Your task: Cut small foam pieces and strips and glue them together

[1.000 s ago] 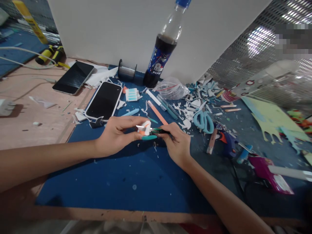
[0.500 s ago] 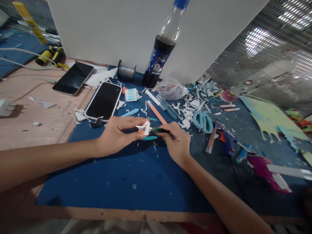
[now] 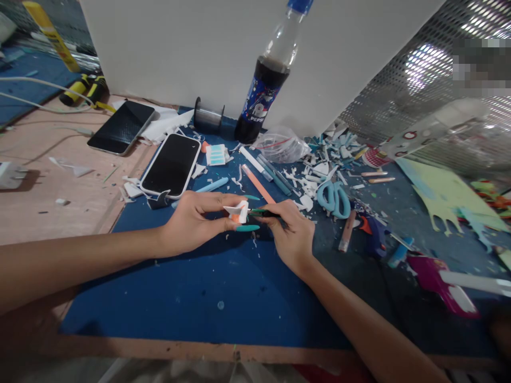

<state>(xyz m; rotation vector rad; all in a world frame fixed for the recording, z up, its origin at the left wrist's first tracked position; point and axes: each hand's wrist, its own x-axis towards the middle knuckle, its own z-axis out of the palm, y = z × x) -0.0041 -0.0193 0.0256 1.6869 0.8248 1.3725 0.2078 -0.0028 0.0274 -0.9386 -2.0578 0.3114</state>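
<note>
Pinched in my left hand [image 3: 195, 215] is a small white foam-like piece with orange on it [image 3: 238, 211]. Long teal nails extend past the piece above and below. My right hand [image 3: 293, 234] is closed on a slim black-handled tool [image 3: 268, 213]. Its thin tip points left and meets the right side of the white piece; the tip's exact shape is too small to make out. Both hands are just above the blue mat [image 3: 191, 298]. Beyond the fingers lies an orange strip [image 3: 257, 183], and light-blue-handled scissors [image 3: 333, 200] rest to the right.
Behind stand a Pepsi bottle [image 3: 261, 96] and a spool [image 3: 208, 114]. Two phones, one white-edged [image 3: 171, 165] and one dark [image 3: 122, 127], lie left. White and blue scraps [image 3: 335, 151] spread at back right. A blue glue gun [image 3: 374, 236] and a magenta tool [image 3: 441, 284] lie right.
The white and orange piece is slightly turned, showing more of its orange part. Both hands keep their grips; the whole view has shifted a little.
</note>
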